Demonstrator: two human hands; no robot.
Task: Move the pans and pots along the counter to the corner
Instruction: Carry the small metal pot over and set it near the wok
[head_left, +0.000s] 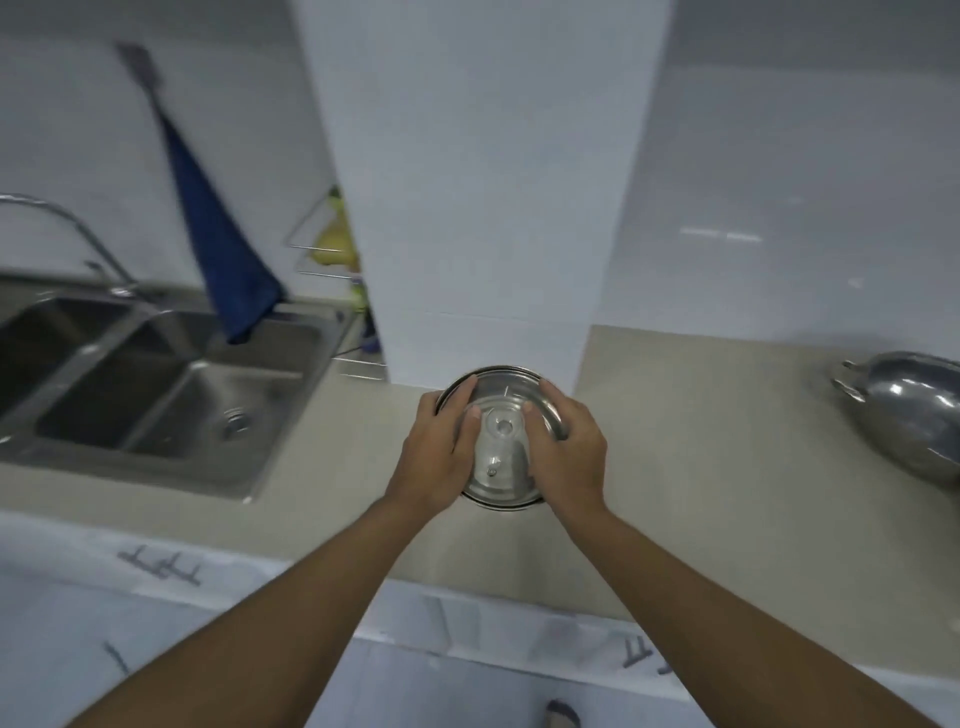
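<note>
A round steel pot with a glass lid (503, 431) stands on the beige counter (332, 509), right in front of a white tiled pillar. My left hand (441, 452) grips the pot's left side and my right hand (563, 452) grips its right side, thumbs resting on the lid. A large shiny steel wok (914, 410) with a side handle lies on the counter at the far right, partly cut off by the frame edge.
A steel double sink (156, 395) with a tap is set into the counter on the left. A blue towel (218, 249) hangs on the wall above it. A wire corner rack (332, 254) with yellow items sits beside the white pillar (483, 208).
</note>
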